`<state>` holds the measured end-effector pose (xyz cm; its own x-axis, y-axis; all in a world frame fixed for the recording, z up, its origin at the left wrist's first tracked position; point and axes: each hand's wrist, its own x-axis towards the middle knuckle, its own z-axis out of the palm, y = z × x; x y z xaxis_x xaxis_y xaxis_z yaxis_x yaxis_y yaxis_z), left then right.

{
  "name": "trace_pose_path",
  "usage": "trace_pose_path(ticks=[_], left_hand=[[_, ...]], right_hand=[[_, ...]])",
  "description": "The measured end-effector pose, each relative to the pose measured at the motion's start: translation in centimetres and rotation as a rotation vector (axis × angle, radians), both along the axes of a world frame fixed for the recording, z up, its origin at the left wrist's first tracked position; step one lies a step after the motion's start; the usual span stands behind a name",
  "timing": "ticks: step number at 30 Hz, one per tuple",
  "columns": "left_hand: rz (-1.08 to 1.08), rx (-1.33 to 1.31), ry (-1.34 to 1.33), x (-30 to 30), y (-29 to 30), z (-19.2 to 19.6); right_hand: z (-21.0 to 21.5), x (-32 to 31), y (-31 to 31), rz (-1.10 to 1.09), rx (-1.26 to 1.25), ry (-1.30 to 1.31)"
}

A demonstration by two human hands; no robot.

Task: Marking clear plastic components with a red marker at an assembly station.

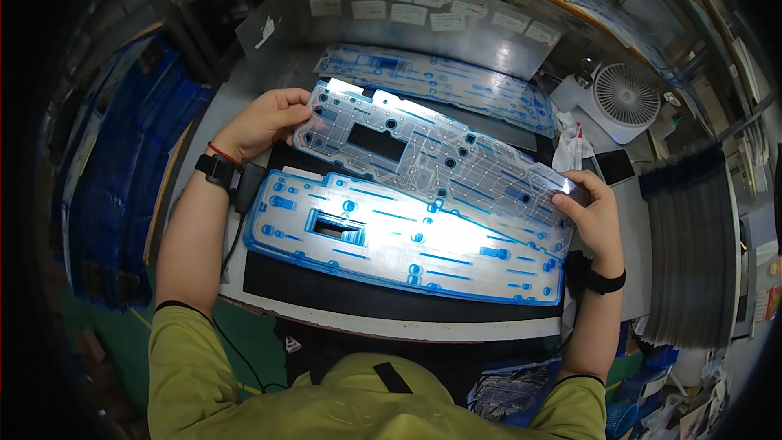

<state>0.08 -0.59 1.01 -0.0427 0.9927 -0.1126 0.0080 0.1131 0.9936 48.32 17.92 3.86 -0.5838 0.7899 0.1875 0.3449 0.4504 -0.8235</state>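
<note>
A clear, long membrane sheet [423,151] with fine circuit lines, dark round holes and a rectangular cutout is held tilted across the table. My left hand [265,121] pinches its left end between thumb and fingers. At the other end, my right hand [593,210] grips the right edge, thumb on top. Just below the sheet lies a stack of similar clear sheets [371,254] with blue edges and blue markings, brightly lit in the middle. The raised sheet overlaps the stack's far right part. Beyond it rests another blue-marked stack [464,85].
A white fan [626,94] stands at the back right, near a dark flat device [615,166]. Tall piles of sheets [692,253] line the right side, and blue-edged piles [122,171] the left. A metal panel [285,12] with paper labels rises behind the table.
</note>
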Motion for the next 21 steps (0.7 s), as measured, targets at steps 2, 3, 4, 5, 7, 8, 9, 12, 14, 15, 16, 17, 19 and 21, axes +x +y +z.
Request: trace_pose_path(ticks=[2, 3, 4, 5, 7, 8, 9, 12, 14, 15, 16, 17, 19, 21], left_hand=[[-0.004, -0.011, -0.036, -0.1, 0.1, 0.1], [-0.006, -0.016, -0.053, -0.1, 0.1, 0.1], [0.061, 0.007, -0.059, 0.1, 0.2, 0.1], [0.127, 0.029, -0.064, 0.5, 0.3, 0.0], [0.219, 0.051, -0.077, 0.6, 0.3, -0.1], [0.245, 0.051, -0.084, 0.5, 0.3, -0.1], [0.271, 0.050, -0.092, 0.4, 0.2, -0.1], [0.228, 0.021, -0.041, 0.2, 0.3, -0.1], [0.228, 0.012, -0.020, 0.4, 0.2, 0.1], [0.227, 0.007, -0.010, 0.5, 0.2, 0.1], [0.226, 0.008, -0.007, 0.5, 0.2, 0.1], [0.224, 0.008, -0.004, 0.5, 0.2, 0.1], [0.225, 0.008, -0.005, 0.6, 0.1, 0.1], [0.230, 0.005, -0.014, 0.8, 0.2, 0.3]], right_hand=[[-0.2, 0.1, 0.1, -0.013, -0.059, 0.030], [-0.3, 0.1, 0.2, -0.020, -0.089, 0.046], [-0.6, 0.3, 0.6, -0.033, -0.130, 0.113], [-1.0, 0.6, 1.1, -0.046, -0.171, 0.181], [-1.1, 0.9, 1.7, -0.075, -0.248, 0.253], [-1.1, 0.9, 1.9, -0.091, -0.284, 0.257], [-1.0, 0.9, 2.1, -0.106, -0.320, 0.261], [-1.5, 1.5, 2.6, -0.069, -0.324, 0.233], [-1.6, 1.3, 2.5, -0.083, -0.336, 0.282], [-1.6, 1.3, 2.5, -0.090, -0.343, 0.306], [-1.5, 1.1, 2.3, -0.103, -0.352, 0.319], [-1.3, 1.0, 2.2, -0.116, -0.361, 0.331], [-1.3, 1.0, 2.2, -0.124, -0.366, 0.337], [-1.4, 1.5, 2.5, -0.115, -0.357, 0.324]])
